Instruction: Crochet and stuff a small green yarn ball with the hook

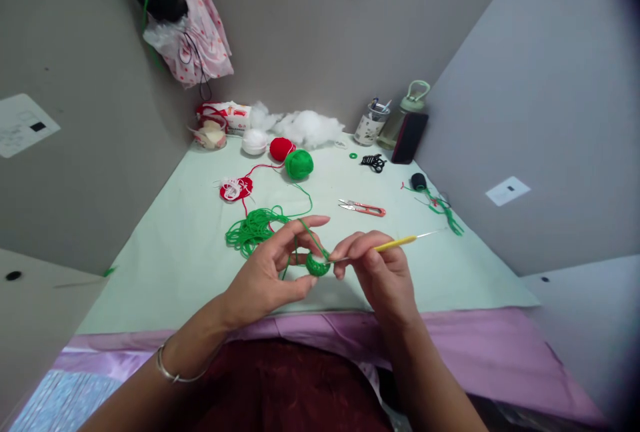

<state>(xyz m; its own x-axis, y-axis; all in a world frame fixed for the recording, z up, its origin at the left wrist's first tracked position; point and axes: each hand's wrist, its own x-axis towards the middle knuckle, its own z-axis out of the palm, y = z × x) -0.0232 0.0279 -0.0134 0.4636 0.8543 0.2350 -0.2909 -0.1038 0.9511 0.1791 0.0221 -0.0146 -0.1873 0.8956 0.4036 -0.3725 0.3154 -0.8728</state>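
Between the thumb and fingers of my left hand (270, 272) is a small green crochet piece (317, 265), with something white showing at its top. Green yarn runs over my raised left index finger down to the piece. My right hand (377, 265) grips a crochet hook (396, 244) with a yellow handle, and its thin metal tip meets the piece's upper edge. A loose heap of green yarn (253, 231) lies just behind my left hand. Beyond it sits a green yarn ball (299, 165). Orange-handled thread snips (363, 208) rest behind my right hand.
Farther back are a red yarn ball (282, 149), a white ball (255, 142) and white stuffing (313, 128). A pen cup (371, 124), a bottle (400, 122) and a phone (410, 139) stand at the back right. Grey partitions (300, 32) enclose the table. Black thread (419, 182) lies right.
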